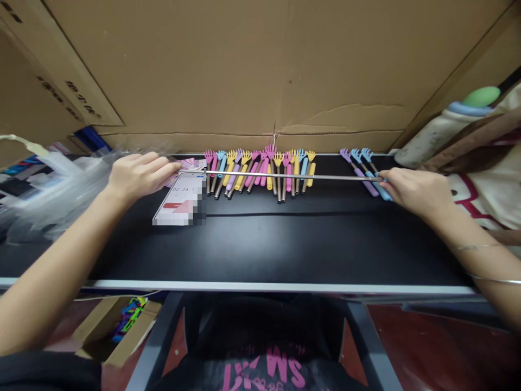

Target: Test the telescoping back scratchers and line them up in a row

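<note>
Right hand [411,190] grips blue handle, left hand [138,175] pinches the tip: scratcher [293,176] stretched full length across the desk [260,244], over the scratcher row [260,171]. Step looks like an extension check; collapsing needs hands pushed together.

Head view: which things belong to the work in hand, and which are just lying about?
In hand:
- extended rod, between left hand and right hand
- row of back scratchers

Lying about:
- phone
- plastic bags
- bottle
</note>
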`<state>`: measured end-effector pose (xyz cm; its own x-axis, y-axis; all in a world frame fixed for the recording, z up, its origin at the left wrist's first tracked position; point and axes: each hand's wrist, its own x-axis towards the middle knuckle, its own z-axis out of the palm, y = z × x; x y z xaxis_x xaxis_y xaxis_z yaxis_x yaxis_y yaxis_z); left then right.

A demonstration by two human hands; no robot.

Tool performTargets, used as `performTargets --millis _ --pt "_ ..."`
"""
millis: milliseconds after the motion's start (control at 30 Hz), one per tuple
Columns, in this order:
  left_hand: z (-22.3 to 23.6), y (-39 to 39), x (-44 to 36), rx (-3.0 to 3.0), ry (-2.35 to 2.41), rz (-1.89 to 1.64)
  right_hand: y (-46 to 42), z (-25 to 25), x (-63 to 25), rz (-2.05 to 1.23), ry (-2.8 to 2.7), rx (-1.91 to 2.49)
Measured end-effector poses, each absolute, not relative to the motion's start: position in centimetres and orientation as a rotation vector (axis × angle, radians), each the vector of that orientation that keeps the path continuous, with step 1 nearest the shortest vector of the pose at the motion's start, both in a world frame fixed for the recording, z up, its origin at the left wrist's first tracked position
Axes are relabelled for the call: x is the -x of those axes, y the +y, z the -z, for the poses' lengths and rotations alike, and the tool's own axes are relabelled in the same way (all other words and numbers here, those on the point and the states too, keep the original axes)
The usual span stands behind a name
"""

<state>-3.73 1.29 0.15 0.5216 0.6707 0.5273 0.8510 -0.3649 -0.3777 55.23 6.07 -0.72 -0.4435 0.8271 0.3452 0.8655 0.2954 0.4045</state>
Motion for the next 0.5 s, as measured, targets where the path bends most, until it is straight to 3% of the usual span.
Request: performTargets --millis 233,500 --pt "0.1 1.0 1.4 2.056 -1.094 0.336 6.6 0.7 -54.3 0.901 -2.427 1.527" --pt "0.9 0.3 -12.9 2.14 -0.86 0.477 3.2 1.2 -41.3 0.867 -2.535 1.001"
